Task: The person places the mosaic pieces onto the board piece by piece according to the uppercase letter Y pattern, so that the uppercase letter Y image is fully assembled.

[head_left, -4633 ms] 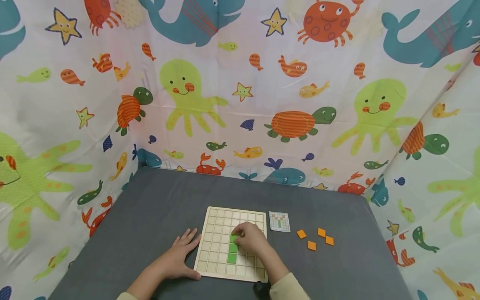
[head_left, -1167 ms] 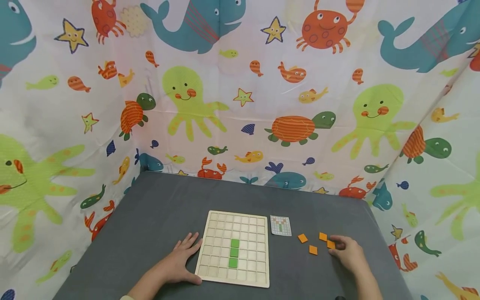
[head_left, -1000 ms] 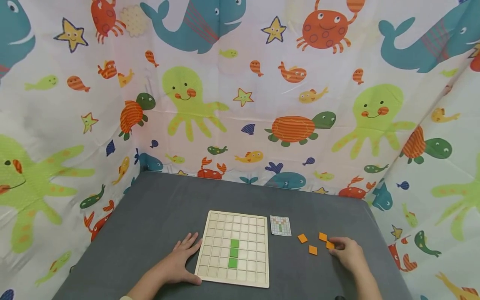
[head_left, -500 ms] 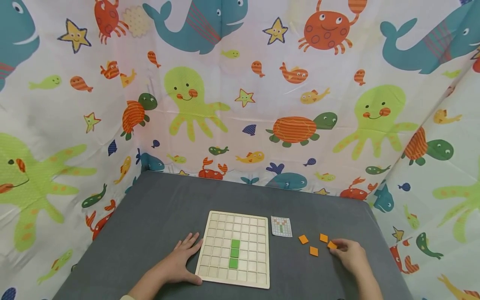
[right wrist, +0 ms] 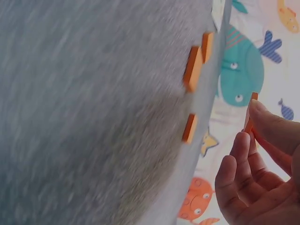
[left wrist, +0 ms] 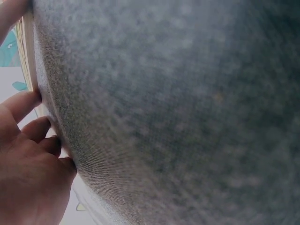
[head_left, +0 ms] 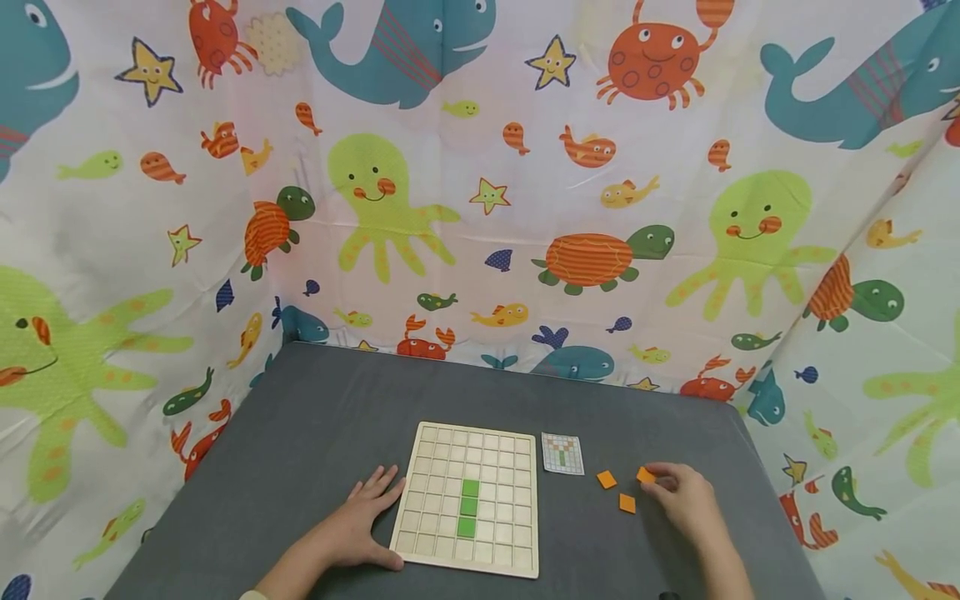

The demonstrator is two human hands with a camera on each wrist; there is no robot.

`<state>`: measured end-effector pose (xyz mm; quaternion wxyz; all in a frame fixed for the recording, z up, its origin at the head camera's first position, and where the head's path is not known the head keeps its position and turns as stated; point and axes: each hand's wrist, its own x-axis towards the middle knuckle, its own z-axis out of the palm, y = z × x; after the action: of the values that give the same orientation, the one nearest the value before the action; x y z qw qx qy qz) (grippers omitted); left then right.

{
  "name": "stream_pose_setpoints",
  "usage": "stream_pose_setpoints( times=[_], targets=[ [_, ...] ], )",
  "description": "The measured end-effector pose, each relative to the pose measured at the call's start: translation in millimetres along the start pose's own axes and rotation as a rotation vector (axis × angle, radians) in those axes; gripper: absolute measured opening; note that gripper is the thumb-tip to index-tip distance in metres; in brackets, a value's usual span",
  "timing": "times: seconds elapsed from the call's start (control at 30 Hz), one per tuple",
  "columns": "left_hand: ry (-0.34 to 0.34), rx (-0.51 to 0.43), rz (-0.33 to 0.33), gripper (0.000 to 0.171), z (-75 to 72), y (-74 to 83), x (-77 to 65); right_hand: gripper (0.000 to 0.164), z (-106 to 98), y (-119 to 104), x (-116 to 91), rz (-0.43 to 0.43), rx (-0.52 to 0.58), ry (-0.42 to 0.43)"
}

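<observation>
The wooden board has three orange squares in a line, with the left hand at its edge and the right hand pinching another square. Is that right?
Not quite: the three squares in a line on the wooden board are green, not orange; the head view shows it. The left hand is at its edge and the right hand does pinch another square.

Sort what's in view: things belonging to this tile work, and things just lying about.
Seemingly in the job:
- wooden grid board
- three green tiles
- orange tile in the right hand
- loose orange tiles
- pattern card, probably the guide

Merely around:
- sea-animal curtain
- grey fabric-covered table
</observation>
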<state>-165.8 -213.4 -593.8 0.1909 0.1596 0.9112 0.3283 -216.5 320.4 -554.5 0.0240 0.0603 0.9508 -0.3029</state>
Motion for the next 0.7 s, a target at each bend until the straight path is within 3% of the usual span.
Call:
stream_pose_setpoints(
  times=[0.7],
  targets=[
    [0.001,-0.017,0.002,0.123,-1.2,0.7,-0.9,0.028,35,-60,6,-0.094,0.077,-0.012]
  ],
)
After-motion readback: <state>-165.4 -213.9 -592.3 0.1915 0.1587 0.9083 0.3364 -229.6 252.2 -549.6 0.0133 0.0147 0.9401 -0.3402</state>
